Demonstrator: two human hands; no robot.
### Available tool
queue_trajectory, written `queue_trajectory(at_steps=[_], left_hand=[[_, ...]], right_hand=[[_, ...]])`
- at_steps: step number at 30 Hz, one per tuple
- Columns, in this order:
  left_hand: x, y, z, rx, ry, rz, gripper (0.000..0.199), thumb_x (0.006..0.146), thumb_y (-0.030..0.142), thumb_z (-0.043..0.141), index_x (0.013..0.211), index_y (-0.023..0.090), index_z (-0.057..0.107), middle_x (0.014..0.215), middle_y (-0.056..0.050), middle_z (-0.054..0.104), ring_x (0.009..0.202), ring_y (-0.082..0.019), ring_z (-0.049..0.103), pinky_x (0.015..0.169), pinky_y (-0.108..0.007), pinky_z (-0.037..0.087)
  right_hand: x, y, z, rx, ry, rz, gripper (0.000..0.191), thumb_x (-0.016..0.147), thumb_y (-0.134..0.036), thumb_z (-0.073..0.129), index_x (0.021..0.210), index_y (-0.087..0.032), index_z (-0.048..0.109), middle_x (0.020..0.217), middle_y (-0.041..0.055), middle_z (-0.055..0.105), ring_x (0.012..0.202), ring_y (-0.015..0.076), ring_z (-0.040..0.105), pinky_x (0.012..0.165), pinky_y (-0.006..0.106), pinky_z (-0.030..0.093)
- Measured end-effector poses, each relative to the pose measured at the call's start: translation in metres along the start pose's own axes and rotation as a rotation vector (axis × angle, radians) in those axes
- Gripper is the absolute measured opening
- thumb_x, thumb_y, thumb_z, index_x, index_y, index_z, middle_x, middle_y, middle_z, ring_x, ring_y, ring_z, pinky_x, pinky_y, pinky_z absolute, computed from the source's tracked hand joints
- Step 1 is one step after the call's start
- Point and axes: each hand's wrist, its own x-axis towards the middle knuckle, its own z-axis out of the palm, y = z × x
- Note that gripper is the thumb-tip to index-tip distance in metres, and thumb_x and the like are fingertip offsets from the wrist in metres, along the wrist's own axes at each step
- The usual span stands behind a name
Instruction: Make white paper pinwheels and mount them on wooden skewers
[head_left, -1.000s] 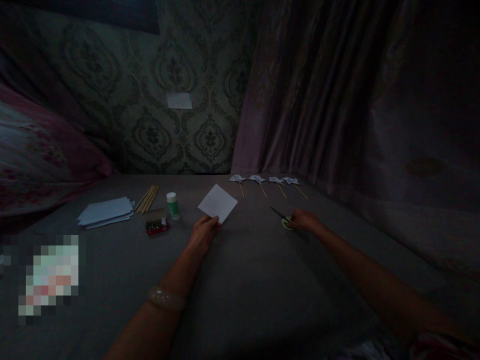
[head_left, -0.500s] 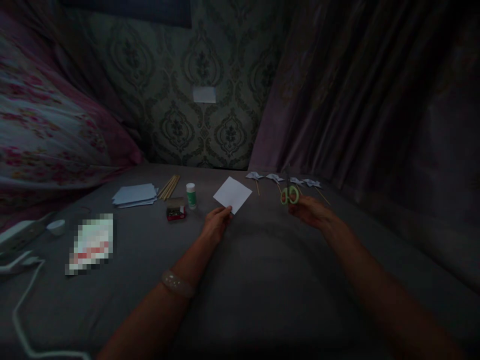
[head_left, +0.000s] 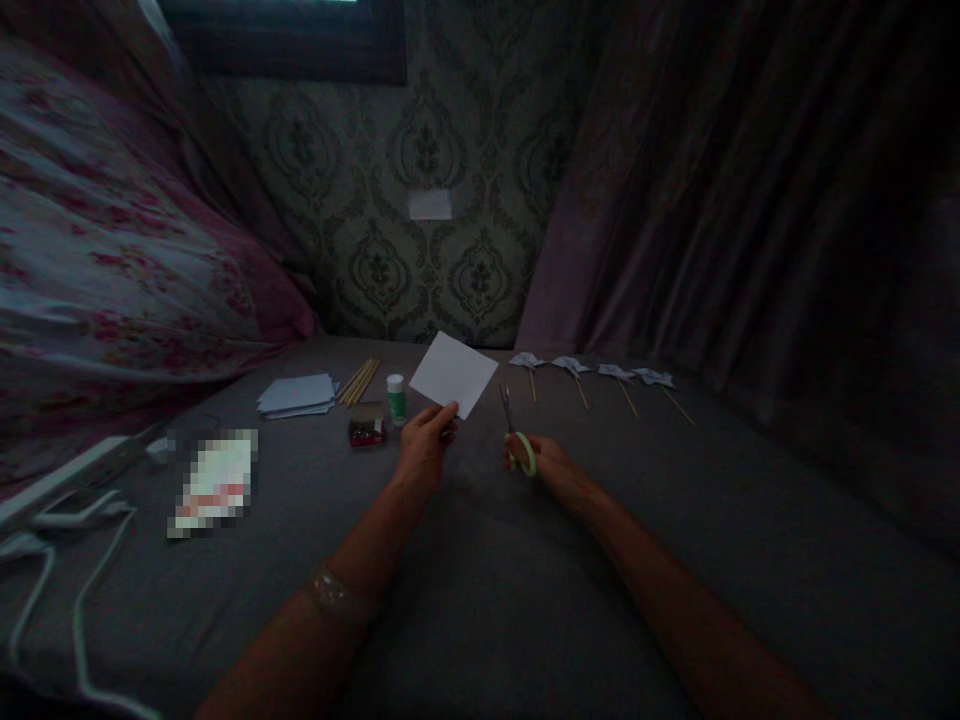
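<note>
My left hand [head_left: 427,440] pinches the lower corner of a white square sheet of paper [head_left: 454,373], held up off the grey cloth. To its right, my right hand [head_left: 551,462] grips a pair of scissors [head_left: 520,450] by the light green handles. The blades point up and away from me, slightly parted, a short way from the paper and not touching it. Just left of my left hand stand a green and white glue stick [head_left: 397,400] and a small open red box [head_left: 367,432] of small metallic pieces.
Several paper pinwheels [head_left: 570,366] on thin sticks lie at the back right. A stack of white paper [head_left: 297,395] and a bundle of wooden sticks [head_left: 360,381] lie at the back left. A power strip [head_left: 71,480] with white cables and a blurred packet [head_left: 217,485] are further left.
My right hand has brought the scissors down and left, closer to the paper. The paper is raised and tilted more towards me. The camera view has shifted slightly.
</note>
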Motion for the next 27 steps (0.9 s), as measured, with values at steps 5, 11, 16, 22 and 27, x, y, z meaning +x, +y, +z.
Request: queue_trajectory(at_steps=[5, 11, 16, 22, 27], left_hand=[[0.001, 0.000, -0.003, 0.027, 0.031, 0.066, 0.034, 0.044, 0.033, 0.084, 0.060, 0.015, 0.060, 0.059, 0.002, 0.055, 0.057, -0.008, 0.049, 0.054, -0.021, 0.033], [-0.005, -0.003, -0.002, 0.083, 0.004, 0.117, 0.026, 0.053, 0.032, 0.081, 0.062, 0.015, 0.063, 0.062, 0.001, 0.057, 0.060, -0.009, 0.050, 0.057, -0.022, 0.033], [-0.013, -0.005, 0.003, 0.114, -0.039, 0.131, 0.023, 0.057, 0.032, 0.079, 0.059, 0.016, 0.062, 0.060, 0.002, 0.056, 0.059, -0.009, 0.050, 0.057, -0.023, 0.034], [-0.019, -0.009, 0.006, 0.106, -0.077, 0.103, 0.019, 0.060, 0.031, 0.078, 0.063, 0.016, 0.066, 0.064, -0.001, 0.061, 0.062, -0.011, 0.054, 0.060, -0.024, 0.037], [-0.021, -0.010, 0.008, 0.091, -0.088, 0.097, 0.018, 0.061, 0.030, 0.078, 0.065, 0.016, 0.067, 0.066, -0.001, 0.062, 0.062, -0.011, 0.055, 0.060, -0.024, 0.039]], right_hand=[[-0.016, -0.006, 0.003, -0.199, -0.099, 0.022, 0.048, 0.075, -0.064, 0.056, 0.086, -0.017, 0.060, 0.077, 0.0025, 0.060, 0.072, 0.0156, 0.054, 0.063, 0.027, 0.039], [-0.021, -0.013, 0.016, -0.388, -0.140, -0.005, 0.045, 0.076, -0.061, 0.056, 0.080, -0.017, 0.058, 0.079, 0.0049, 0.061, 0.076, 0.0188, 0.055, 0.067, 0.031, 0.039], [-0.024, -0.014, 0.021, -0.365, -0.133, -0.049, 0.043, 0.077, -0.060, 0.056, 0.075, -0.017, 0.057, 0.074, 0.0030, 0.060, 0.072, 0.0175, 0.055, 0.067, 0.031, 0.038], [-0.023, -0.010, 0.023, -0.303, -0.130, -0.078, 0.043, 0.076, -0.059, 0.057, 0.070, -0.017, 0.055, 0.067, 0.0009, 0.056, 0.066, 0.0147, 0.051, 0.061, 0.028, 0.036], [-0.021, -0.006, 0.024, -0.216, -0.116, -0.061, 0.042, 0.073, -0.058, 0.060, 0.070, -0.016, 0.056, 0.067, 0.0013, 0.056, 0.064, 0.0138, 0.051, 0.058, 0.027, 0.036]])
